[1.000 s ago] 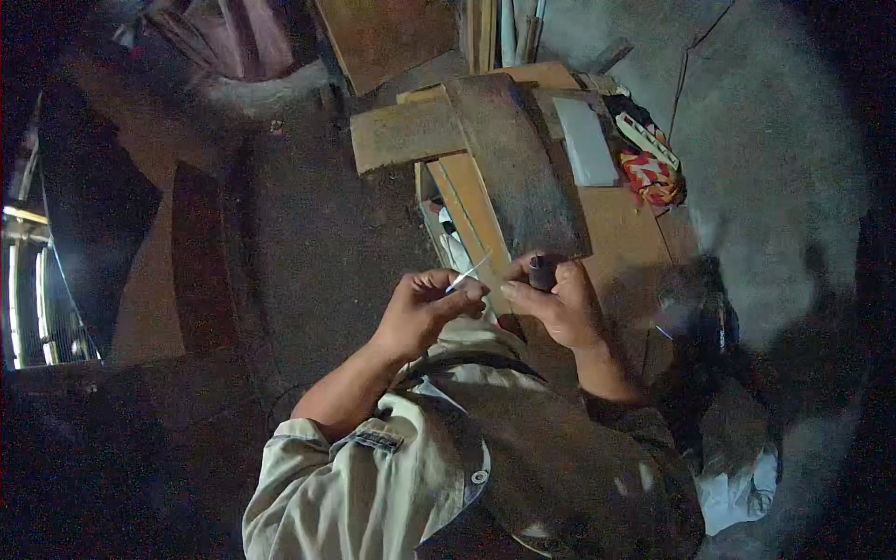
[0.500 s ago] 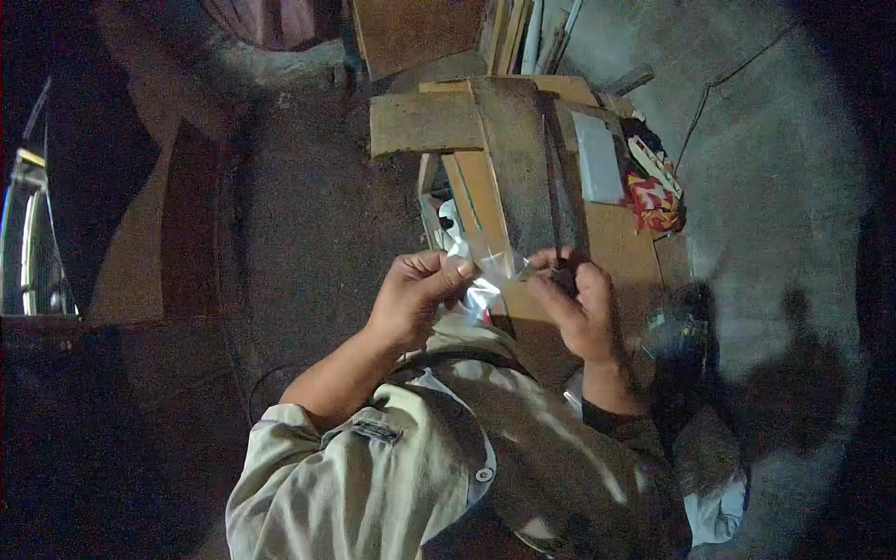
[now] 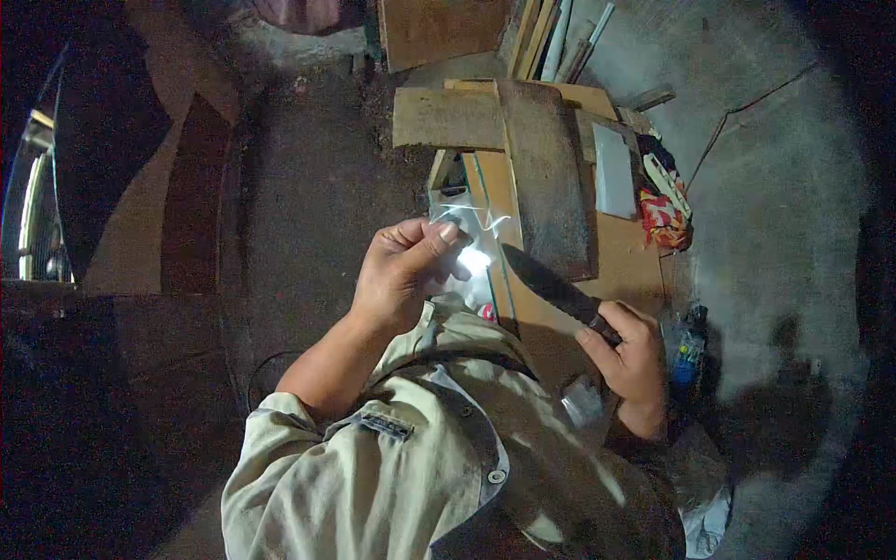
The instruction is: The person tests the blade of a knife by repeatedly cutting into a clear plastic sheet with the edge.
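Note:
My left hand (image 3: 392,271) pinches a clear plastic sheet or bag (image 3: 475,259) between thumb and fingers. The plastic shines brightly and hangs over the edge of the work surface. A knife with a broad dark blade (image 3: 551,287) is in my right hand (image 3: 632,357), its fingers wrapped round the handle. The blade points up and left, toward the plastic but apart from it. Under the knife lies a brown cardboard-like sheet (image 3: 621,257). A smaller clear plastic piece (image 3: 583,401) is near my right wrist.
A dark worn board (image 3: 546,177) and a shorter plank (image 3: 446,119) lie ahead. A white flat piece (image 3: 613,173) and a red-and-yellow patterned cloth (image 3: 665,222) sit at the right edge. A bottle (image 3: 689,350) stands on the floor to the right. Poles (image 3: 557,42) lean at the back.
My right hand has moved away from the plastic, down and to the right, and the knife blade now shows clearly. My left hand keeps its hold, slightly higher. The view has shifted a little.

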